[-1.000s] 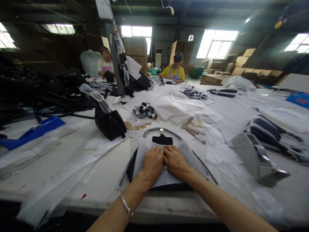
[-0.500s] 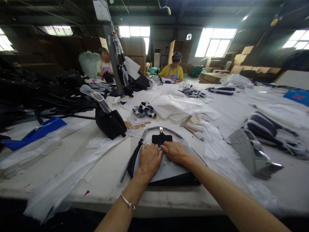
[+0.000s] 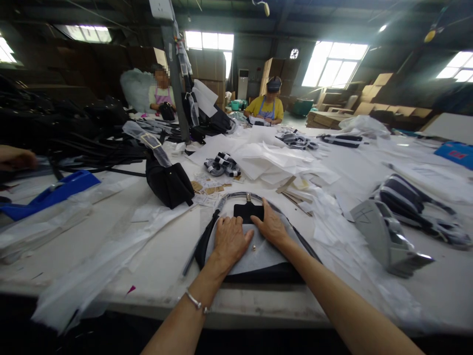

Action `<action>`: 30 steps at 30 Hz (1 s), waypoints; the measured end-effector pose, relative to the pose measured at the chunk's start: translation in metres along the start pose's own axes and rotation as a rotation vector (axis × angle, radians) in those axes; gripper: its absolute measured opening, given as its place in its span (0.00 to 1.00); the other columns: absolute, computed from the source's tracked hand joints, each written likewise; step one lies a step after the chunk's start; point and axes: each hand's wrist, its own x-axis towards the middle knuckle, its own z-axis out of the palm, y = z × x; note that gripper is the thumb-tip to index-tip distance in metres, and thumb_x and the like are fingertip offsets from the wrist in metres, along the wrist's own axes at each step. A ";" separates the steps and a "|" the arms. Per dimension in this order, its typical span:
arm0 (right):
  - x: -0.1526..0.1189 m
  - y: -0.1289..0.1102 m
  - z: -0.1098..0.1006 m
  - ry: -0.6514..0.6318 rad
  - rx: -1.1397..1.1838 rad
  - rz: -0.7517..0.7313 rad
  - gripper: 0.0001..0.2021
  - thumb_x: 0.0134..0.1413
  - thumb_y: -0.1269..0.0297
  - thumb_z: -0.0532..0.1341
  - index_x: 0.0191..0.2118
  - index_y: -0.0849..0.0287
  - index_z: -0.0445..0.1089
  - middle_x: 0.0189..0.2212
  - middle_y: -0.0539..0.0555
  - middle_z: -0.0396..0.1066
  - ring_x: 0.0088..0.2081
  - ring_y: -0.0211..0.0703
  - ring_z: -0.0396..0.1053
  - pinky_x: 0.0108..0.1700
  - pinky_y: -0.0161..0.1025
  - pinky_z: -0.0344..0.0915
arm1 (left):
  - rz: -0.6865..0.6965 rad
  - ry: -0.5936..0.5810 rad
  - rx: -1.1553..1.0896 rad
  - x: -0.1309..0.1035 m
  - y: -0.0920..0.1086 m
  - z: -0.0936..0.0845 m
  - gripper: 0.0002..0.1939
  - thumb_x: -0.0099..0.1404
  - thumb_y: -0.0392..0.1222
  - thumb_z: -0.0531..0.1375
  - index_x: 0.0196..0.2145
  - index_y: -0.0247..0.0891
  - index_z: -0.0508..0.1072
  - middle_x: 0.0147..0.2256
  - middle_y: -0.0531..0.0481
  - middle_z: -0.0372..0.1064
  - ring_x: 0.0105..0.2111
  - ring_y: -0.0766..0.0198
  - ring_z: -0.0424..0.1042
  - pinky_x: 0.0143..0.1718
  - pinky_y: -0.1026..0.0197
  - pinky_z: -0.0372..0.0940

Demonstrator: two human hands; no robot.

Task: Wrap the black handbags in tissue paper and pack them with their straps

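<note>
A black handbag lies on the table right before me, its front covered by a thin white sheet. A small gold stud pokes through the sheet. At the top sits a black flap with a metal clasp, below the wrapped strap. My left hand rests flat on the sheet, fingers stretched forward. My right hand is beside it, fingers extended along the flap's right edge, thumb out toward the flap. Both hands are open.
Left of the bag stands a smaller black bag. A blue tape dispenser lies farther left, a grey tape dispenser to the right. White paper sheets and coiled straps lie behind. Another person's hand shows at the left edge.
My right hand has moved up and slightly right, its fingers now pointing forward beside the flap. My left hand stays on the sheet. Another person's hand has appeared at the far left.
</note>
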 end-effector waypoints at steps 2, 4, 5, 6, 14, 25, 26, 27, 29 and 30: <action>0.002 -0.001 -0.005 -0.003 0.109 0.043 0.37 0.51 0.58 0.63 0.65 0.61 0.54 0.59 0.65 0.63 0.60 0.56 0.63 0.59 0.52 0.61 | -0.023 0.012 -0.058 0.000 0.000 0.001 0.15 0.64 0.50 0.60 0.40 0.34 0.72 0.38 0.39 0.74 0.44 0.46 0.70 0.51 0.44 0.59; 0.000 -0.004 -0.013 0.019 0.217 0.039 0.34 0.51 0.57 0.64 0.63 0.59 0.58 0.50 0.59 0.71 0.50 0.51 0.70 0.53 0.49 0.66 | -0.056 0.033 -0.110 0.000 -0.001 0.002 0.12 0.65 0.46 0.59 0.39 0.33 0.71 0.37 0.38 0.73 0.43 0.46 0.70 0.51 0.44 0.59; -0.002 -0.005 -0.017 0.021 0.256 0.006 0.31 0.52 0.57 0.64 0.61 0.57 0.62 0.43 0.56 0.73 0.44 0.49 0.72 0.50 0.47 0.68 | -0.079 0.045 -0.130 0.001 -0.002 0.003 0.10 0.65 0.43 0.58 0.39 0.33 0.71 0.36 0.38 0.73 0.43 0.47 0.71 0.50 0.45 0.60; -0.005 -0.007 -0.021 0.011 0.281 -0.047 0.27 0.52 0.57 0.64 0.58 0.56 0.66 0.38 0.53 0.73 0.39 0.46 0.71 0.46 0.45 0.69 | -0.109 0.059 -0.148 0.002 -0.003 0.004 0.07 0.66 0.39 0.56 0.39 0.33 0.70 0.35 0.39 0.73 0.41 0.48 0.71 0.49 0.46 0.61; -0.035 -0.029 -0.055 -0.127 0.261 -0.548 0.10 0.57 0.73 0.59 0.42 0.55 0.73 0.44 0.56 0.72 0.47 0.45 0.71 0.51 0.44 0.68 | -0.333 0.188 -0.399 0.004 -0.021 0.011 0.14 0.62 0.24 0.47 0.38 0.41 0.60 0.38 0.47 0.69 0.40 0.60 0.72 0.44 0.58 0.66; -0.061 -0.040 -0.094 -0.548 0.037 -0.604 0.19 0.65 0.57 0.57 0.59 0.53 0.69 0.59 0.57 0.67 0.62 0.50 0.63 0.63 0.49 0.60 | -0.378 0.248 -0.585 0.007 -0.026 0.007 0.15 0.55 0.24 0.47 0.35 0.42 0.60 0.35 0.48 0.68 0.40 0.60 0.70 0.48 0.55 0.66; -0.062 -0.040 -0.095 -0.563 0.054 -0.593 0.20 0.65 0.56 0.57 0.60 0.53 0.68 0.60 0.57 0.67 0.63 0.50 0.61 0.64 0.49 0.59 | -0.369 0.247 -0.587 0.007 -0.026 0.006 0.14 0.55 0.25 0.47 0.34 0.42 0.61 0.36 0.48 0.68 0.40 0.60 0.70 0.49 0.55 0.66; -0.063 -0.040 -0.094 -0.577 0.075 -0.581 0.20 0.65 0.55 0.57 0.60 0.54 0.68 0.60 0.57 0.67 0.63 0.50 0.60 0.65 0.50 0.58 | -0.357 0.245 -0.587 0.006 -0.025 0.005 0.14 0.55 0.25 0.48 0.34 0.42 0.61 0.36 0.48 0.68 0.41 0.60 0.70 0.49 0.54 0.65; -0.063 -0.039 -0.092 -0.583 0.113 -0.542 0.19 0.68 0.55 0.54 0.59 0.54 0.69 0.59 0.55 0.68 0.64 0.49 0.60 0.65 0.49 0.58 | -0.336 0.242 -0.584 0.005 -0.023 0.003 0.13 0.55 0.25 0.48 0.33 0.41 0.61 0.35 0.48 0.68 0.41 0.60 0.69 0.49 0.55 0.65; -0.064 -0.038 -0.090 -0.567 0.124 -0.512 0.19 0.68 0.55 0.53 0.58 0.54 0.70 0.58 0.55 0.70 0.63 0.48 0.60 0.65 0.48 0.58 | -0.327 0.240 -0.581 0.005 -0.022 0.002 0.13 0.54 0.25 0.48 0.33 0.41 0.61 0.35 0.48 0.67 0.41 0.60 0.69 0.49 0.55 0.65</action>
